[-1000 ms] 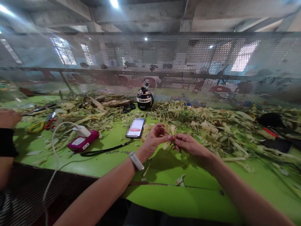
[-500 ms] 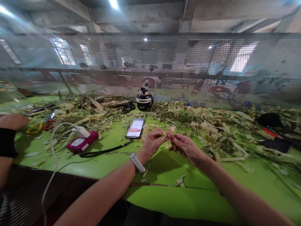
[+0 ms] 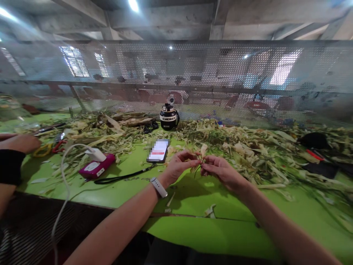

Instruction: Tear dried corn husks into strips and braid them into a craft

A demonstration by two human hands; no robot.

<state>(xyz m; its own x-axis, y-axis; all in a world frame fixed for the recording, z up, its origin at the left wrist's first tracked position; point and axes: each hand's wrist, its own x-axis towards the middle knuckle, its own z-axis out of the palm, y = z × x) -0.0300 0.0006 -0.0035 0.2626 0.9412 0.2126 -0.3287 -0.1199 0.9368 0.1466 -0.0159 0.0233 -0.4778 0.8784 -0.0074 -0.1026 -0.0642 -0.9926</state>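
Over the green table (image 3: 190, 235), my left hand (image 3: 180, 165) and my right hand (image 3: 220, 169) meet fingertip to fingertip. Both pinch a small piece of pale husk (image 3: 203, 151), whose yellowish tip stands up between them. Thin green strands hang below the fingers. My left wrist wears a light watch band. A lit phone (image 3: 158, 150) lies just left of my left hand, with a black strap (image 3: 121, 177) running from it. Shredded husks (image 3: 253, 151) are heaped behind and to the right of my hands.
A black bottle (image 3: 168, 117) stands at the back before a perforated screen (image 3: 193, 73). To the left, a magenta box (image 3: 96, 167) carries a white plug and cable. Another person's hand (image 3: 20, 142) is near yellow-handled scissors (image 3: 42, 150). Red-handled tool (image 3: 314, 154) at right.
The husk piece now shows its pale tip upright between my fingers, and the loose strip across my left fingers is no longer seen. The other person's hand has moved slightly right.
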